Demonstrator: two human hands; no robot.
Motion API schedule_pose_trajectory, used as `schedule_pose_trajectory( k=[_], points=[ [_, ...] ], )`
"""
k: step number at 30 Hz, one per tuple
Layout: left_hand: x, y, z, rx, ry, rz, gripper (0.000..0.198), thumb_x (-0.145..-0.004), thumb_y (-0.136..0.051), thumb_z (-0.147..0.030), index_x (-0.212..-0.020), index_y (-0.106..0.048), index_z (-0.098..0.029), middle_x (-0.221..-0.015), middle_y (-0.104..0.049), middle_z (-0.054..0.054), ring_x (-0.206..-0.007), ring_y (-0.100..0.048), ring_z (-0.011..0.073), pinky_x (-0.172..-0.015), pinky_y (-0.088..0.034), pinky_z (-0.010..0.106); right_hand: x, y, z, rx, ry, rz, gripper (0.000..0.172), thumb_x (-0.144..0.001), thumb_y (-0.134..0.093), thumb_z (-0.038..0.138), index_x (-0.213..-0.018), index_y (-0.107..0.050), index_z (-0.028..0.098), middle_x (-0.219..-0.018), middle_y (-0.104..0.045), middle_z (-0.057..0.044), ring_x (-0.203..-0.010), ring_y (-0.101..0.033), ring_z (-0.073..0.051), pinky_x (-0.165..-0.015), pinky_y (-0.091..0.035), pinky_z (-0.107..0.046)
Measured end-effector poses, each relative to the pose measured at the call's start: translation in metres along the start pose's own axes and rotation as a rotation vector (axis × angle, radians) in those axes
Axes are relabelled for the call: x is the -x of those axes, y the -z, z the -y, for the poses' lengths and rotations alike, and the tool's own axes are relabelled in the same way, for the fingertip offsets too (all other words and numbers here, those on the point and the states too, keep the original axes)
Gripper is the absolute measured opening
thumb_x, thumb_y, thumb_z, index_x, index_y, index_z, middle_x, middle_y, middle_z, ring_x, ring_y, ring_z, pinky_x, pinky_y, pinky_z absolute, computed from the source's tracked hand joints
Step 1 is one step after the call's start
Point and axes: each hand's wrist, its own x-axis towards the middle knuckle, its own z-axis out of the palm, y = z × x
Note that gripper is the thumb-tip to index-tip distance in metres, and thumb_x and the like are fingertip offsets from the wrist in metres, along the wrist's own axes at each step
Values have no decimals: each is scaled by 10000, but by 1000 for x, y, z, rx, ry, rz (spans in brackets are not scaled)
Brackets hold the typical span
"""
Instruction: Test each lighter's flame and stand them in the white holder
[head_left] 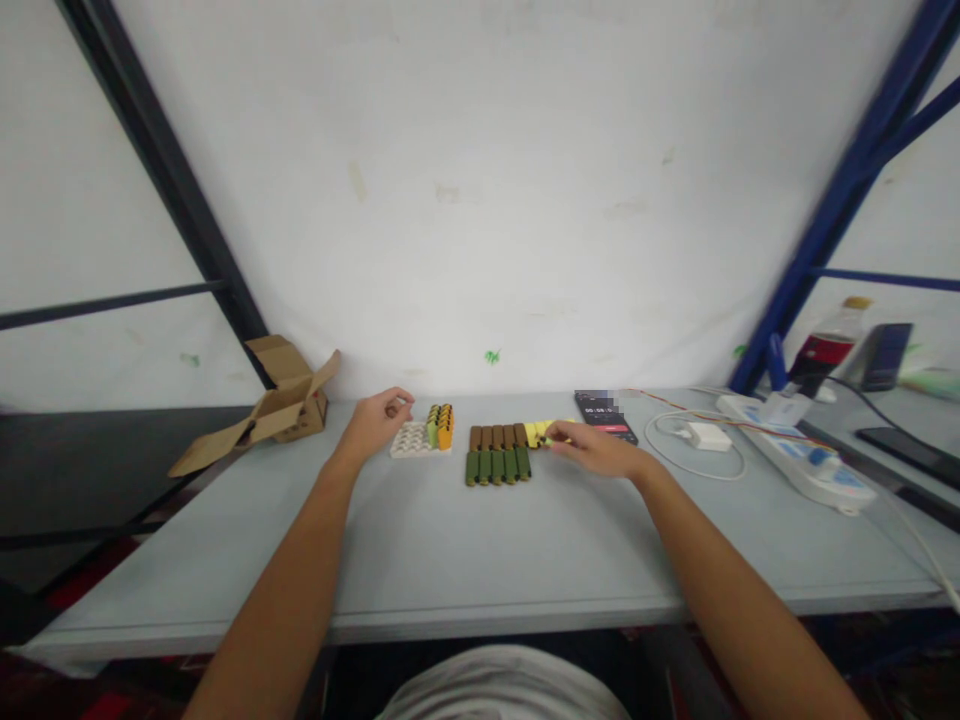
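My left hand (379, 420) hovers just left of a white holed tray (411, 440), its fingers curled around a small brown cylinder. Green, yellow and orange cylinders (441, 426) stand in the tray's right end. Two rows of cylinders lie on the table in the middle: brown ones (496, 437) behind, dark green ones (497, 466) in front. My right hand (592, 447) rests at the right end of the rows, fingertips pinched on a yellow cylinder (537, 433).
A torn cardboard box (276, 402) sits at the back left. A phone (604, 416) lies behind my right hand. White charger and cable (705, 436), a power strip (796, 452) and a cola bottle (825, 355) are at the right.
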Motion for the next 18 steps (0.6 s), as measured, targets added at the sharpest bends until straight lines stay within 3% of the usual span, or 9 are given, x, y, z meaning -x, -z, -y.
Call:
schedule_pose_trajectory(
  k=[4, 10, 15, 18],
  points=[
    [-1, -1, 2, -13, -20, -21, 229, -805, -535, -350, -907, -660, -188, -659, -720, 2, -553, -622, 148, -566, -447, 223, -6, 1, 7, -308, 14, -177, 294, -960, -452, 453, -1003, -551, 180, -893, -611, -47, -755, -555, -150, -676, -458, -286],
    [0, 0, -6, -15, -1, 13, 235, -794, -523, -345, -898, -663, -187, -651, -719, 0, -546, -613, 151, -561, -444, 229, -17, -10, 16, -515, -131, -415, 378, -891, -472, 511, -766, -569, 168, -566, -321, 61, -492, -305, -98, -475, -235, -246],
    [0, 1, -9, -13, 8, 17, 242, -786, -522, -352, -895, -662, -187, -653, -720, 3, -557, -623, 156, -572, -449, 235, -17, -14, 23, -492, -167, -442, 553, -833, -483, 700, -599, -453, 199, -507, -323, 53, -460, -283, -89, -454, -187, -251],
    [0, 0, -9, -8, 3, 34, 240, -781, -523, -352, -886, -662, -187, -646, -718, 3, -549, -624, 157, -562, -447, 235, -17, -14, 22, -495, -131, -456, 589, -842, -451, 712, -529, -360, 221, -465, -300, 52, -438, -255, -82, -447, -172, -255]
  ],
)
